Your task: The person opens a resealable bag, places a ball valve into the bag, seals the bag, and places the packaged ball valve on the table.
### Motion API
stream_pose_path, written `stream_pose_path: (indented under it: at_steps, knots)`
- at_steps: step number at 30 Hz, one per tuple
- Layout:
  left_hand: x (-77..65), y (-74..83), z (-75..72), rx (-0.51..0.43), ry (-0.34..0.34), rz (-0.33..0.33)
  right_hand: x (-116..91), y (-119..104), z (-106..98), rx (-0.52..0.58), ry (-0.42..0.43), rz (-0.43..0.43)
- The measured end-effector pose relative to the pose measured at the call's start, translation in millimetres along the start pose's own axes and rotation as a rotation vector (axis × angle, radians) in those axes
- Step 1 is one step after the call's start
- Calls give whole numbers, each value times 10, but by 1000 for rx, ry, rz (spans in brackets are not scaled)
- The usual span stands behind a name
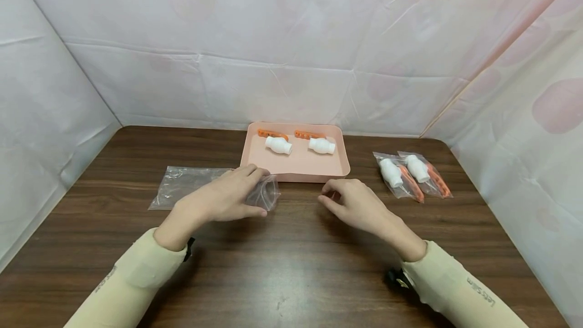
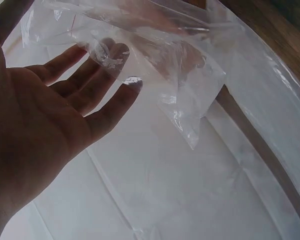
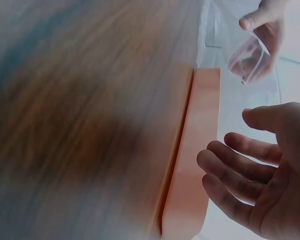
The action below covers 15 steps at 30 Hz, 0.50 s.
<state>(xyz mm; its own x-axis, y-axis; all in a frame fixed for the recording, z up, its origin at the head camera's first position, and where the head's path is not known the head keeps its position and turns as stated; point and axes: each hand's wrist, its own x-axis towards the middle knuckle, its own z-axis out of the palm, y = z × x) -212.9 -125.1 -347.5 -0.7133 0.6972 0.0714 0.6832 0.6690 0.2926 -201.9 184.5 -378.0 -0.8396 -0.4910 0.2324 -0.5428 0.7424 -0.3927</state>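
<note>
A clear plastic zip bag [image 1: 186, 183] lies lengthwise on the table, its mouth gaping toward the right. Over that mouth end is my left hand [image 1: 232, 194], its loosely bent fingers touching the film and its thumb held apart. In the left wrist view, the fingertips [image 2: 132, 82] meet the crumpled plastic [image 2: 182, 75]. My right hand [image 1: 357, 204] hovers just in front of the tray's right corner, fingers loosely curved and holding nothing. The pink tray [image 1: 302, 166] carries two white bulb-shaped pieces [image 1: 279, 145] and two orange folding-knife-like pieces [image 1: 309, 135].
To the right lie two clear bags [image 1: 401, 178], each with a white piece [image 1: 390, 172] and an orange piece [image 1: 412, 185] inside. White patterned cloth [image 1: 273, 85] walls off the back and both sides of the brown wooden table [image 1: 273, 267].
</note>
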Motion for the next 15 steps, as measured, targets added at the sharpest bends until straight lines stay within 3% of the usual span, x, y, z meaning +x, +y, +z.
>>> stream_pose_path:
  at_steps: [15]
  knots:
    - [77,167,79,32,34,45,74,-144,119,4,-14,-33]
